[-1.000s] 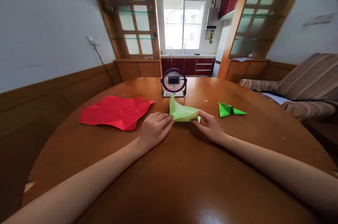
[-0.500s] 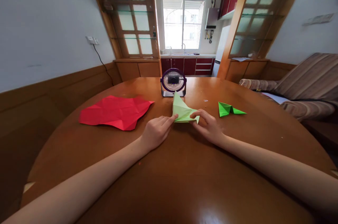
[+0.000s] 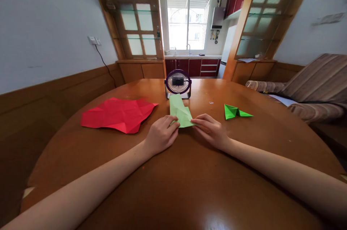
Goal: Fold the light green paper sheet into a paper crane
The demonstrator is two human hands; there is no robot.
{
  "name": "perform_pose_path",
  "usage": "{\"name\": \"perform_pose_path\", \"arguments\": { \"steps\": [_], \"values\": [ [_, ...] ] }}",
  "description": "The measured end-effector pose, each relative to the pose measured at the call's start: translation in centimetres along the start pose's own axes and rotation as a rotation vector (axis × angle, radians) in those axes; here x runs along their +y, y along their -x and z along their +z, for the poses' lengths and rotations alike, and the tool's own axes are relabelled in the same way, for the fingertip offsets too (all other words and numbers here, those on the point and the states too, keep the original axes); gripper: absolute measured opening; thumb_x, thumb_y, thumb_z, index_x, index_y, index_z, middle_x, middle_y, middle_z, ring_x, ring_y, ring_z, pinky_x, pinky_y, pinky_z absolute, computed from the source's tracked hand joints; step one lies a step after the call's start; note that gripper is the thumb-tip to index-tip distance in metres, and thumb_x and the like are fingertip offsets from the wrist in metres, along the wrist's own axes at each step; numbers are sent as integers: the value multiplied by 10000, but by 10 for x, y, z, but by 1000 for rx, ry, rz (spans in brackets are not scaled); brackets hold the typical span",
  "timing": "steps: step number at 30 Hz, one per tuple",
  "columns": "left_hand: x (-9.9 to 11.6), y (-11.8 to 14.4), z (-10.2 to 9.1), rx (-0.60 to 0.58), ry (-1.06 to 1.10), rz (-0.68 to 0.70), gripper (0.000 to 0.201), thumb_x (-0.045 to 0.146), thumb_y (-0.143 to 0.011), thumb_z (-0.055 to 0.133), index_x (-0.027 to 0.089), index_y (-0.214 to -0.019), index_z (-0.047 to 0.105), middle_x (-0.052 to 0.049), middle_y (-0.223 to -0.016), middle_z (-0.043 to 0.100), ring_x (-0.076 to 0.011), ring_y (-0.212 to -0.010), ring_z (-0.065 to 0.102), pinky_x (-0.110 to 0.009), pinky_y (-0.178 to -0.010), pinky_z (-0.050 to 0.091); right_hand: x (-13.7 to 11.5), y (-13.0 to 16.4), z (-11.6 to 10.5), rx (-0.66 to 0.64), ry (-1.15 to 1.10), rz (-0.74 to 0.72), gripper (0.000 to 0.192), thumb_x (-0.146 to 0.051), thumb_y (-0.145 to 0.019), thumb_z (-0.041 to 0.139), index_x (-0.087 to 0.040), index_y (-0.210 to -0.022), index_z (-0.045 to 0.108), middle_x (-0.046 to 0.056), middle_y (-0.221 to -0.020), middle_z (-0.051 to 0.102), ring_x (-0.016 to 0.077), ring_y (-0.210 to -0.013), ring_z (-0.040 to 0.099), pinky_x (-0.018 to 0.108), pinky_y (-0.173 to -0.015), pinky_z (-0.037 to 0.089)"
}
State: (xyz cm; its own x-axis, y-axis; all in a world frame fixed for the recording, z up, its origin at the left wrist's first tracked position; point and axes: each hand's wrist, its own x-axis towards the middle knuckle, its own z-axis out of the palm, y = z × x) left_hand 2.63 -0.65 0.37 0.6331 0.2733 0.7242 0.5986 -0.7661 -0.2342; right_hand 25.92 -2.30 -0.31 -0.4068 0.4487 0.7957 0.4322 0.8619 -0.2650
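A pale green folded paper (image 3: pixel 179 112) lies on the round wooden table (image 3: pixel 173 172), pointing away from me toward the fan. My left hand (image 3: pixel 160 136) pinches its near left edge with thumb and fingers. My right hand (image 3: pixel 211 130) presses its near right corner with the fingertips. Both hands rest on the tabletop on either side of the paper.
A creased red paper sheet (image 3: pixel 119 114) lies flat to the left. A bright green folded paper shape (image 3: pixel 235 112) sits to the right. A small purple desk fan (image 3: pixel 178 84) stands just behind the pale paper. A striped sofa (image 3: pixel 311 89) is at the right.
The pale green paper was folded narrower and laid flatter, its right flap brought over to the left. My right hand moved left with it; my left hand stayed near the left edge.
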Motion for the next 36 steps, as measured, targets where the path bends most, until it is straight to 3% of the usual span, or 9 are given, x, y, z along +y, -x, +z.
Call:
{"name": "perform_pose_path", "arguments": {
  "steps": [5,12,22,26,31,36],
  "values": [
    [-3,1,6,35,-13,101,215,168,-916,498,143,-1109,590,-95,-1019,682,-200,-920,643,-338,-795,535,4,0,0,6,172,-140,283,-167,-905,550,-227,-1176,606,76,-953,624,160,-844,609,306,-733,532],
    [-8,3,5,24,-96,163,210,127,-931,466,132,-1091,602,-85,-951,694,-189,-888,653,-323,-765,527,10,-4,-5,43,456,-375,251,-141,-856,622,-219,-1094,612,33,-833,665,156,-758,583,351,-778,490],
    [-4,-1,-2,6,-136,102,143,171,-915,492,126,-950,623,-87,-905,685,-207,-863,641,-338,-744,508,17,-1,-3,66,421,-291,222,-159,-832,661,-189,-1050,637,29,-799,669,143,-725,560,320,-747,473],
    [-1,-2,-1,57,-99,120,180,205,-910,530,131,-1057,604,-78,-962,692,-193,-864,641,-324,-742,502,17,0,-2,53,379,-291,237,-151,-839,647,-200,-1070,640,25,-805,671,143,-722,558,318,-746,470],
    [-1,-1,0,70,-106,181,178,154,-915,520,149,-1075,599,-44,-876,694,-166,-814,638,-299,-714,489,8,-3,-6,6,297,-247,228,-210,-844,646,-188,-1071,639,45,-830,662,158,-752,573,335,-745,476],
    [-3,0,0,62,-153,208,177,144,-922,504,142,-1075,592,-51,-886,691,-169,-817,632,-310,-717,482,4,-6,-6,28,405,-328,147,-143,-851,613,-197,-985,641,35,-819,666,151,-746,576,346,-764,473]
  ]
}}
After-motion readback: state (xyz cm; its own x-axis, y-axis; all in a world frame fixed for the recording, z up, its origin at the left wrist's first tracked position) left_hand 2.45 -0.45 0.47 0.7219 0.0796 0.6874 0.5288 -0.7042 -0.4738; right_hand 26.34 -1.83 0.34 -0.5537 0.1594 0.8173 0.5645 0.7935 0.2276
